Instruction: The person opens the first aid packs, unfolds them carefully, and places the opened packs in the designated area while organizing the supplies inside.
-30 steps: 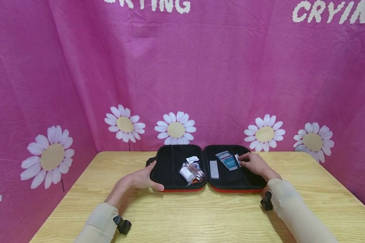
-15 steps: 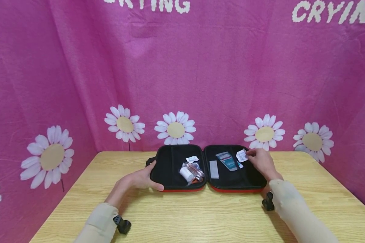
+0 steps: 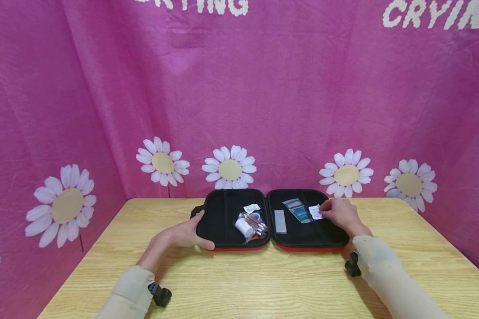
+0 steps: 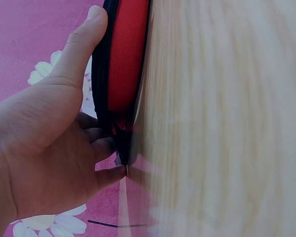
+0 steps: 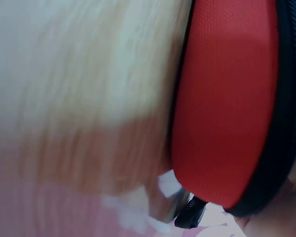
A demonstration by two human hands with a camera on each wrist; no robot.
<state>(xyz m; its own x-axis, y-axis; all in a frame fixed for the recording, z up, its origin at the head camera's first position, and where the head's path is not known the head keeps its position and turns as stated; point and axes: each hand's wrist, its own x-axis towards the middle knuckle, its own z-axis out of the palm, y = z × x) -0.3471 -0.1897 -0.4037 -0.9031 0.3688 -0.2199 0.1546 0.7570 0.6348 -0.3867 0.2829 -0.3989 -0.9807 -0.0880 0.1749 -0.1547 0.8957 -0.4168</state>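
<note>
A red zippered case [image 3: 210, 221] with black lining lies spread out flat on the table. At its left end my left hand [image 3: 187, 232] grips the edge, thumb along the front rim; in the left wrist view the hand's fingers [image 4: 106, 148] curl by the black handle. Over the right half, my right hand [image 3: 341, 215] pinches a small white packet [image 3: 315, 212] between thumb and fingertips. Just left of that packet lies a teal-and-white packet [image 3: 297, 210], and a white strip [image 3: 280, 221] rests near the hinge. The right wrist view shows mostly the case's red side [image 5: 224, 98].
In the case's left half sit a clear bag [image 3: 247, 227] of white rolls and small items, and another small white packet [image 3: 252, 208]. The wooden table [image 3: 259, 283] stretches in front. A pink curtain [image 3: 287, 97] with daisies hangs directly behind the table.
My right hand drew the small white packet out from beside the teal one, lifted it back and right, then lowered it slightly toward the lining. My left hand stayed on the case.
</note>
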